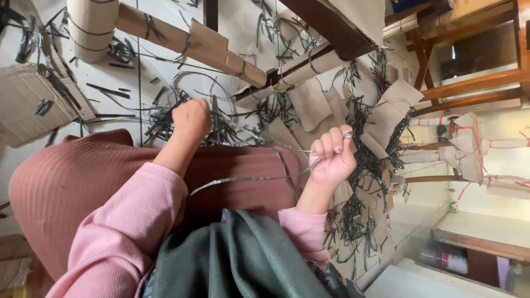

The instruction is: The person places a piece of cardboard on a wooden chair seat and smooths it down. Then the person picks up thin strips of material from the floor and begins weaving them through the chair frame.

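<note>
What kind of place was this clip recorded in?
Probably a furniture packing or unpacking area in a workshop. Wooden furniture legs wrapped in cardboard lie on the floor, cut dark plastic strapping is strewn about, and bare wooden frames stand nearby. The right hand grips a strap.

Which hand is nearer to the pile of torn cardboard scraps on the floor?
The right hand, fisted around the grey strap, sits right beside the cardboard scraps. The left hand is across the lap, well away from them.
</note>
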